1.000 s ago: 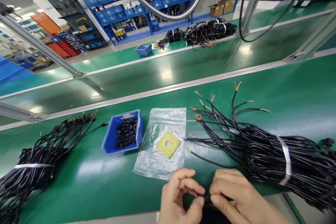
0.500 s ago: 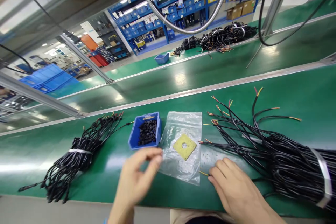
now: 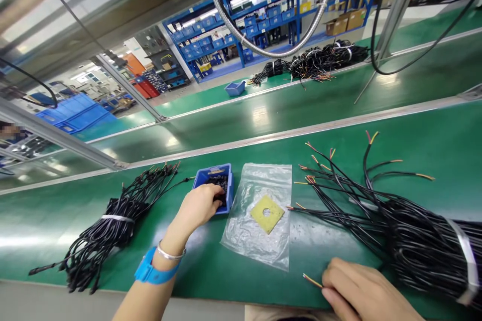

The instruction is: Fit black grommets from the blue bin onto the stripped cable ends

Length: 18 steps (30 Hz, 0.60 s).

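My left hand (image 3: 201, 204) reaches into a blue bin (image 3: 231, 188) of small black parts (image 3: 220, 180). Its fingers are bent down among the parts, and I cannot make out whether they grip one. At the lower right, my right hand (image 3: 361, 288) is closed on a black cable, whose stripped wire end (image 3: 312, 281) pokes out from the fingers to the left. Between the hands lies a clear zip bag (image 3: 259, 251) with a yellow square pad (image 3: 267, 214) that has a round hole. A thick bundle of black cables (image 3: 422, 230) lies beside my right hand, bare coloured ends pointing left.
Another tied bundle of black cables (image 3: 116, 218) lies at the left on the green bench (image 3: 165, 256). A metal rail (image 3: 263, 136) crosses behind the bin. Farther back are more cable bundles (image 3: 320, 60) and a small blue bin (image 3: 235, 89). A metal hose (image 3: 271, 52) hangs overhead.
My left hand has moved up and left from beside the bag into the blue bin. My right hand, with the cable end, has moved down and to the right.
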{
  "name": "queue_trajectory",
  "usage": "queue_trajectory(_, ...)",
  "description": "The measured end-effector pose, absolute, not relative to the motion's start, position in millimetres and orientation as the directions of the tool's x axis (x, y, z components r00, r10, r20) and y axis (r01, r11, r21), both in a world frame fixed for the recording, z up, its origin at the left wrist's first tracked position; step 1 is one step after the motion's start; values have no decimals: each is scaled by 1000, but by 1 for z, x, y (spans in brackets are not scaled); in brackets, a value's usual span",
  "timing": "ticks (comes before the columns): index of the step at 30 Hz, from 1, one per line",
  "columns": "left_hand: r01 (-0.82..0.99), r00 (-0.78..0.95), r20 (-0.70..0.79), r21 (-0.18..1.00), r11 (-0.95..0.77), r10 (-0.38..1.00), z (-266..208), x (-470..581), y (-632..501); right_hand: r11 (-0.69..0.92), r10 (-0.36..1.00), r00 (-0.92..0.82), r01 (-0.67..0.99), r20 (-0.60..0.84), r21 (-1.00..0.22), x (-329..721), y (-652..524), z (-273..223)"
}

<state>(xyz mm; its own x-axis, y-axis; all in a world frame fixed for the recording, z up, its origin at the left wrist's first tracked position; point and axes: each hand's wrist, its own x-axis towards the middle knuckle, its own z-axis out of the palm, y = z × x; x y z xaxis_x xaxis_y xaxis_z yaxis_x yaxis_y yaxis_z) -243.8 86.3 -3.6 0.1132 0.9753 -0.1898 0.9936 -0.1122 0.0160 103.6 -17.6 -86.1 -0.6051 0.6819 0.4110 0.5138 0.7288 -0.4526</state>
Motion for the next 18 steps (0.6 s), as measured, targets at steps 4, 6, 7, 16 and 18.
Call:
queue_trajectory(4,995,97,-169,35,-92,981,-5,-245,83,718,696,-549,512,463,-472,87,-9,-84)
queue_trajectory(6,994,97,-153,73,-87,984,-6,-246,82,724,689,-537,488,487,-487,82,-6,-87)
queue_trajectory(7,991,103,-144,102,-89,984,-7,-246,82,725,688,-533,478,493,-496,81,-5,-89)
queue_trajectory(16,834,71,-11,549,-53,997,0,-258,79,692,721,-485,464,496,-553,87,-6,-95)
queue_trajectory(18,742,49,37,668,-61,998,1,-257,67,689,724,-473,462,501,-558,87,-6,-94)
